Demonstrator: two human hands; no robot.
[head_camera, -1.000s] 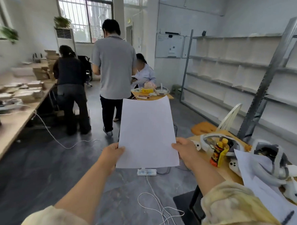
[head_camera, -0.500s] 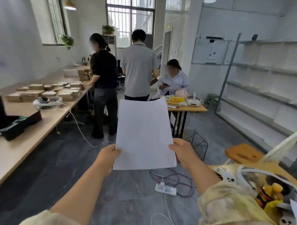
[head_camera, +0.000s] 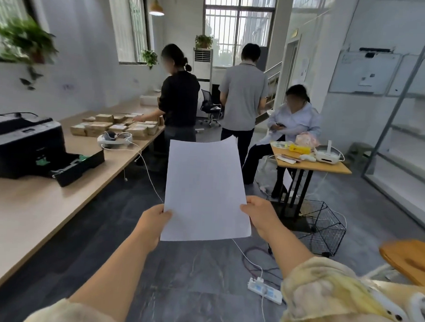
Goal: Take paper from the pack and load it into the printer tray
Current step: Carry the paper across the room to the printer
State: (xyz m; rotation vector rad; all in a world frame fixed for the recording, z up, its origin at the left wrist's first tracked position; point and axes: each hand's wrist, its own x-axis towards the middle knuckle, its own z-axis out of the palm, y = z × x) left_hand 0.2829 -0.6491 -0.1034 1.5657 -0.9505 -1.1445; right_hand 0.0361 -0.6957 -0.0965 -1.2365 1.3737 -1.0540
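Left hand [head_camera: 153, 220] and right hand [head_camera: 259, 215] are gripping the paper [head_camera: 205, 189] by its side edges above the floor; loading is remaining, the printer [head_camera: 22, 140] tray [head_camera: 78, 163] sitting open on the bench [head_camera: 34, 206].

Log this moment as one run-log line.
stage: carrying paper | left hand: gripping paper | right hand: gripping paper | printer: on long table, tray pulled out | loaded: not yet
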